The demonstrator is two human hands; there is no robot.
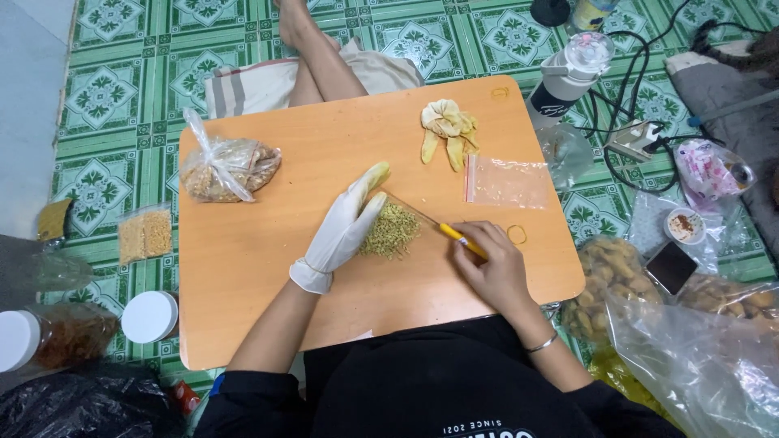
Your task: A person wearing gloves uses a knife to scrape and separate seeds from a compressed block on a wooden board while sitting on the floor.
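Observation:
My left hand (345,227), in a white glove, rests flat on the orange table (243,268) beside a small pile of finely chopped greenish bits (393,230), its fingertips touching the pile's left edge. My bare right hand (492,268) grips the yellow handle of a thin knife (454,235), whose blade reaches into the pile. A small clear zip bag (509,182) lies flat just behind the right hand. A crumpled used glove (447,130) lies at the table's far side.
A knotted plastic bag of brownish food (227,169) sits at the table's far left. A rubber band (517,234) lies near my right hand. Another person's leg (316,57) is beyond the table. Jars, bags of snacks, a bottle (568,73) and cables crowd the tiled floor.

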